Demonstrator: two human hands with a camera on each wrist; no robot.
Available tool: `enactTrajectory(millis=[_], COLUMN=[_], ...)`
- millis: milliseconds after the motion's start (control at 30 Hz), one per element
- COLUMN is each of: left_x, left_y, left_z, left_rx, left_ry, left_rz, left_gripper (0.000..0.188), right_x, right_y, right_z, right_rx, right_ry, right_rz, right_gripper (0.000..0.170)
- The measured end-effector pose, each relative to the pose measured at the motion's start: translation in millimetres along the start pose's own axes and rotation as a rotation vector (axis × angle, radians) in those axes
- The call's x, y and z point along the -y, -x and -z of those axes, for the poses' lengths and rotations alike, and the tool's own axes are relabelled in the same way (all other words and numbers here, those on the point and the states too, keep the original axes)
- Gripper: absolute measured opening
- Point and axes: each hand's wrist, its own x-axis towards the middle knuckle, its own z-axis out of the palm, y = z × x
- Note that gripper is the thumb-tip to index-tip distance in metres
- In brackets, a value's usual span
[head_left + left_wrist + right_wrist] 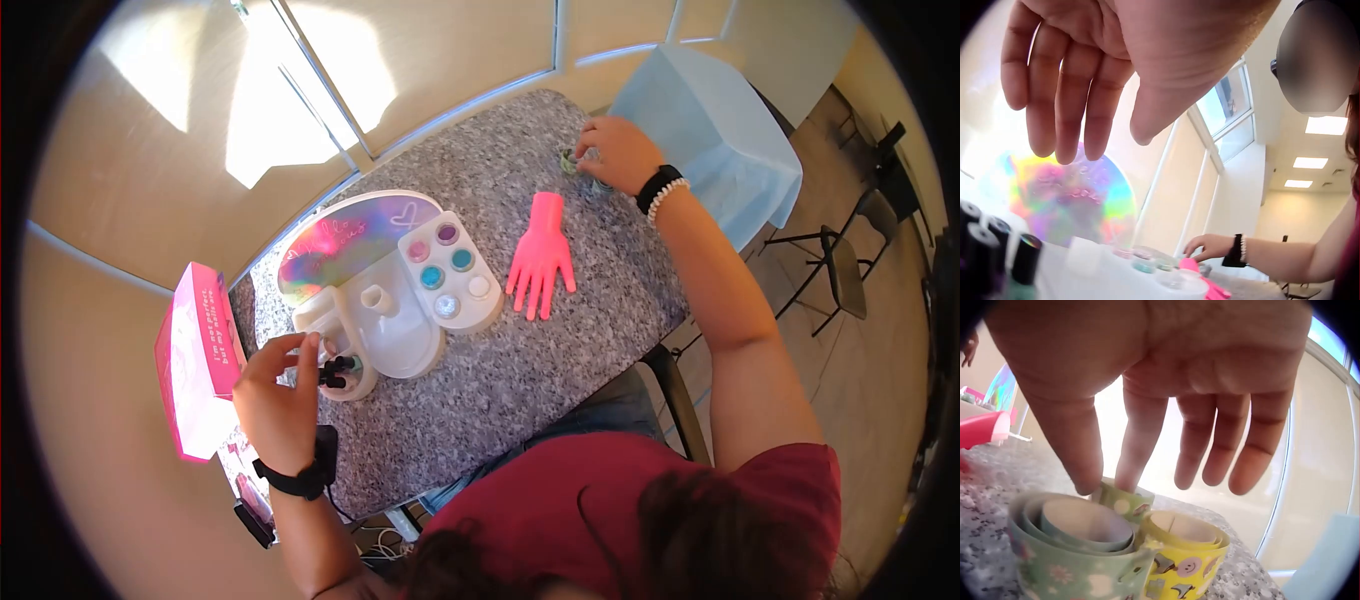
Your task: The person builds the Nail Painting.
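Observation:
My right hand (617, 155) is at the table's far right corner. In the right wrist view its thumb and index finger pinch the rim of a small green sticker roll (1124, 501), the other fingers hanging free. In front of that roll stand a larger pale green sticker roll (1079, 562) with flowers and a yellow sticker roll (1188, 569) with penguins and smiley faces. My left hand (278, 395) hovers with relaxed fingers over black-capped nail polish bottles (338, 372) in the white nail case (405, 345), holding nothing.
A pink practice hand (543, 255) lies on the speckled table (480, 390) beside the case's tray of glitter pots (450, 272). The case's iridescent lid (350, 235) stands raised. At left is a pink box (205, 330); a blue-covered surface (715, 120) adjoins the right corner.

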Motion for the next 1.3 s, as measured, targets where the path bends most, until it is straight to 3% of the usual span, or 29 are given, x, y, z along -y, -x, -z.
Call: enactTrajectory(millis=[133, 267, 367, 433, 467, 533, 633, 767, 833, 933, 1067, 1133, 1200, 1267, 1300], left_x=[-24.6, -40.5, -58.8, -65.8, -69.3, -73.4, -61.7, -50.3, -52.1, -50.3, -46.5, -40.7, -40.9, -44.2, -45.2], left_y=[23.8, 33.1, 27.8, 27.9, 28.9, 30.0, 31.3, 31.3, 34.1, 37.2, 37.7, 39.2, 38.7, 38.3, 38.1], left_z=[-11.0, -40.5, -57.6, -79.8, -85.5, -94.2, -111.4, -112.6, -110.5, -119.0, -118.0, -121.9, -120.0, -118.4, -118.0], left_rx=[0.079, 0.114, 0.262, 0.271, 0.258, 0.411, 0.526, 0.689, 0.803, 0.777, 0.663, 0.637, 0.597, 0.603, 0.61], left_ry=[0.288, 0.513, 0.711, 1.057, 1.043, 1.242, 1.211, 1.304, 1.678, 1.747, 1.629, 1.662, 1.675, 1.687, 1.699], left_rz=[0.013, -0.03, -0.061, 0.027, 0.045, 0.134, 0.18, 0.282, 0.518, 0.346, 0.292, 0.303, 0.321, 0.337, 0.356], left_gripper=[0.016, 0.011, 0.021, 0.023, 0.023, 0.02, 0.021, 0.026, 0.033, 0.039, 0.04, 0.039, 0.04, 0.04, 0.041], right_x=[9.3, 78.1, 153.1, 185.3, 198.0, 216.5, 225.9, 228.6, 228.3, 225.5, 196.3, 151.5, 106.4, 58.4, 53.5], right_y=[-10.0, 16.4, 42.1, 53.4, 57.6, 64.1, 70.2, 75.6, 78.1, 80.2, 68.1, 59.7, 49.4, 52.2, 53.0], right_z=[-2.3, 26.2, 58.1, 66.7, 69.5, 73.1, 56.5, 41.7, 37.9, 34.7, 45.6, 41.4, 29.2, 9.5, 7.0], right_rx=[0.161, -0.264, -0.243, -0.275, -0.267, -0.268, -0.3, -0.269, -0.235, -0.163, -0.146, -0.258, -0.269, -0.246, -0.249], right_ry=[0.125, -0.088, -0.381, -0.384, -0.405, -0.24, -0.217, -0.219, -0.312, -0.44, -0.583, -0.609, -0.273, 0.047, 0.047], right_rz=[-0.081, 0.133, 0.2, 0.325, 0.338, 0.396, 0.456, 0.428, 0.423, 0.406, 0.442, 0.161, -0.14, -0.261, -0.259], right_gripper=[0.009, 0.011, 0.014, 0.016, 0.016, 0.015, 0.014, 0.012, 0.012, 0.012, 0.015, 0.016, 0.017, 0.023, 0.023])
